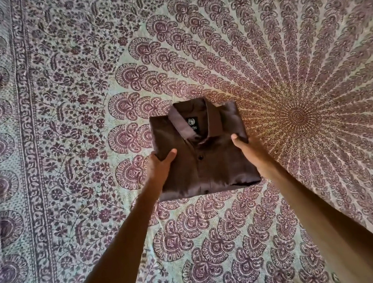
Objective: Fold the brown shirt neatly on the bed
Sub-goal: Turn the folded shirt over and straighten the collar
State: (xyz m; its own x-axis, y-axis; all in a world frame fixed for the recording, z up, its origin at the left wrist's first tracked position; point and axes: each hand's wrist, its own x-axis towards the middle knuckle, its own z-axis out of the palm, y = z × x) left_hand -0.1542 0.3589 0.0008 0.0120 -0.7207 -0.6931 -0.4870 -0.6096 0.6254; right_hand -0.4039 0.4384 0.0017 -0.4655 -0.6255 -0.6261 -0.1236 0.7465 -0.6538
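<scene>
The brown collared shirt of woven cloth (207, 169) is folded into a compact rectangle with the collar (214, 118) on top and the front buttons (200, 157) facing up. It sits near the middle of the bed, on the purple and cream paisley-printed bedspread (73, 107). A dark shadow under its near edge suggests that this edge is a little raised, but I cannot tell this for sure.

The left hand (160, 167) grips the left side of the packet, with the thumb laid on top and the fingers going under the cloth. The right hand (247, 150) grips the right side in the same way. The fingers below are hidden in both cases.

In my judgement the folding itself is finished, and the step in hand is the last placing of the packet. The next move calls for setting it flat, drawing the fingers out without pulling the layers open, and perhaps smoothing the front.

Inside the collar there is a small black label (193, 124) with a white round emblem. The letters under it are partly covered and too blurred to read
</scene>
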